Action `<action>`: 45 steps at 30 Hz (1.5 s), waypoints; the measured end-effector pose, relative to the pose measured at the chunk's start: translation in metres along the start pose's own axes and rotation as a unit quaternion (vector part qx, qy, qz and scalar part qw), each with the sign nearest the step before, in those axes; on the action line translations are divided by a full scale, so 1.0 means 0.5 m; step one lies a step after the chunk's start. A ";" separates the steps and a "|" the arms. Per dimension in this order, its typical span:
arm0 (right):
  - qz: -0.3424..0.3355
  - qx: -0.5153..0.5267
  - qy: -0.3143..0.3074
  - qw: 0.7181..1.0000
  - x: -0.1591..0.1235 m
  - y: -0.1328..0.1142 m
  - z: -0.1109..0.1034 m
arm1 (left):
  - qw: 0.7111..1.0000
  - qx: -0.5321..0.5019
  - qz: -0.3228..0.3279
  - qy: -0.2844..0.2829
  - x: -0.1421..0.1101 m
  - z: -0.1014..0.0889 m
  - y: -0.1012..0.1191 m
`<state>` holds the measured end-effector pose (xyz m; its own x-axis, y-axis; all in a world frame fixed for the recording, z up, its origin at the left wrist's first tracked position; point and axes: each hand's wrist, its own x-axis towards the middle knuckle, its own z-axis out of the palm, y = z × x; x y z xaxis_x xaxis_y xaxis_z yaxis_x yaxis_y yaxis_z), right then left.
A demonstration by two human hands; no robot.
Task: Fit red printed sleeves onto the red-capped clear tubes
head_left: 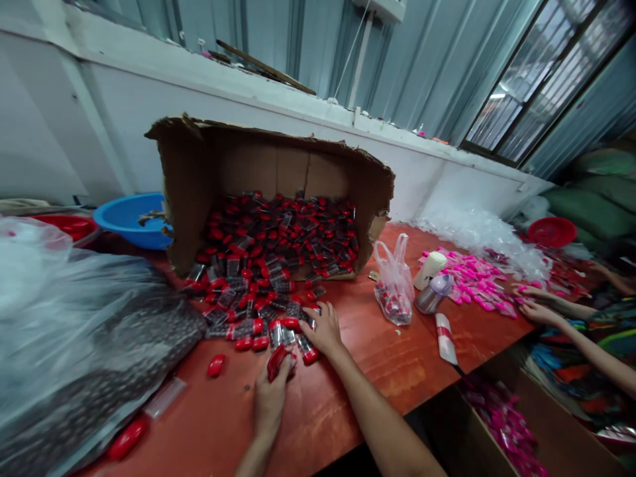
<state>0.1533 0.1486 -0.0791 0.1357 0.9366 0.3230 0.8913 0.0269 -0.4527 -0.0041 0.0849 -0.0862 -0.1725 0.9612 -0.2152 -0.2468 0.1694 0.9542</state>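
Observation:
My left hand [271, 395] is closed around a glossy red plastic piece [276, 362] at the front of a loose pile; its exact kind is partly hidden by the fingers. To its right, my right hand [324, 331] reaches over the pile with fingers apart, the thumb side touching a red-capped case [291, 323]. The pile [248, 298] consists of small clear cases with red ends and dark contents. It spills from a torn cardboard box [183, 192] lying on its side. A single red cap [215, 365] lies left of my left hand.
On the left are a large plastic bag of dark pieces [114, 344] and a blue basin [126, 215]. A small plastic bag [396, 285], a bottle [434, 294] and a white cylinder [430, 268] stand right. Beyond, a co-worker's hands [536, 305] touch pink pieces [470, 275].

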 end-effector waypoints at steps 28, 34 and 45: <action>-0.077 0.311 -0.157 0.934 -0.265 -0.004 -0.136 | 0.965 -0.180 -0.190 0.020 -0.200 -0.016 0.024; -0.205 0.085 -0.142 0.965 -0.171 0.020 -0.103 | 0.948 -0.220 -0.223 0.052 -0.171 -0.042 0.045; -0.025 0.391 -0.183 0.902 -0.260 -0.036 -0.144 | 0.955 -0.205 -0.206 0.056 -0.174 -0.062 0.055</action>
<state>0.1508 0.0009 -0.0529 -0.1767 0.9759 0.1282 0.2953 0.1768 -0.9389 -0.0255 -0.0007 -0.0476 -0.0754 0.7975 -0.5986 -0.6647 0.4074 0.6263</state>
